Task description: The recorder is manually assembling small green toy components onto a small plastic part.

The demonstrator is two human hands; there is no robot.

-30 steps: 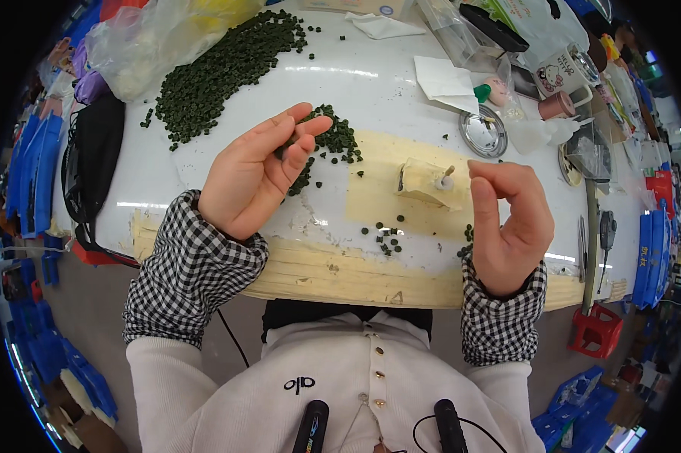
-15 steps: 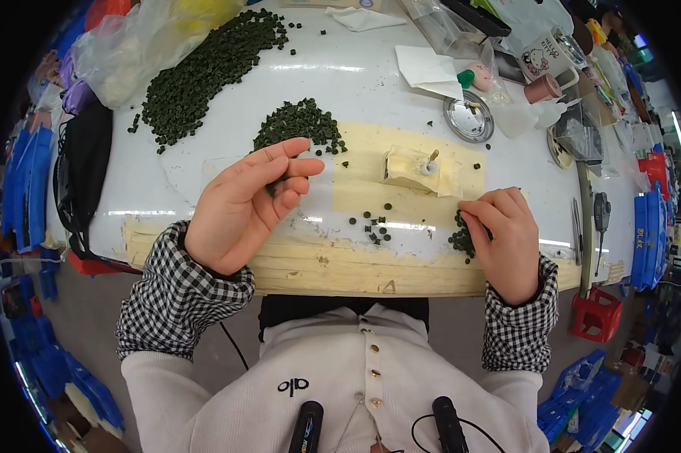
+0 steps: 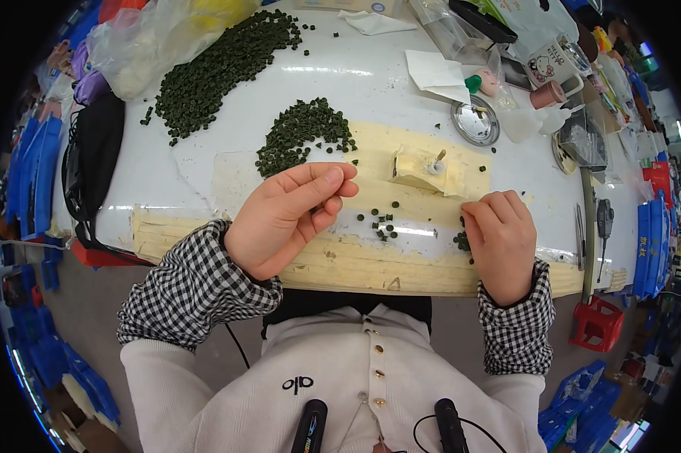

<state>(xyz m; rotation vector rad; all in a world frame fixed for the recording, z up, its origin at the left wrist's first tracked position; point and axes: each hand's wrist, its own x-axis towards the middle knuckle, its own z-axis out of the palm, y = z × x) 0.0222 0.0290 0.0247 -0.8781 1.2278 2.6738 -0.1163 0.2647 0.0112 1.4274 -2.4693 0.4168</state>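
Observation:
My left hand point(image 3: 284, 219) is over the table's near part, thumb and fingertips pressed together; anything in the pinch is too small to make out. Just beyond it lies a heap of small dark green round parts point(image 3: 287, 136). To the right of that heap stands a block wrapped in yellow tape point(image 3: 416, 175), with a thin brown pin point(image 3: 441, 155) and a white collar on top. My right hand point(image 3: 502, 245) is closed in a pinch at the block's near right, above a small cluster of the green parts point(image 3: 461, 240). What its fingertips hold, if anything, is hidden.
Several loose green parts point(image 3: 385, 226) lie between my hands. A larger green heap point(image 3: 219, 75) spreads at the far left, beside clear plastic bags point(image 3: 159, 45). Toward the right are a round metal lid point(image 3: 476, 121), white paper point(image 3: 437, 74), a mug point(image 3: 548, 64) and a black-handled tool point(image 3: 604, 219).
My left hand has moved to the right toward the taped block, and its parted fingers have come together in a pinch. My right hand has hardly moved.

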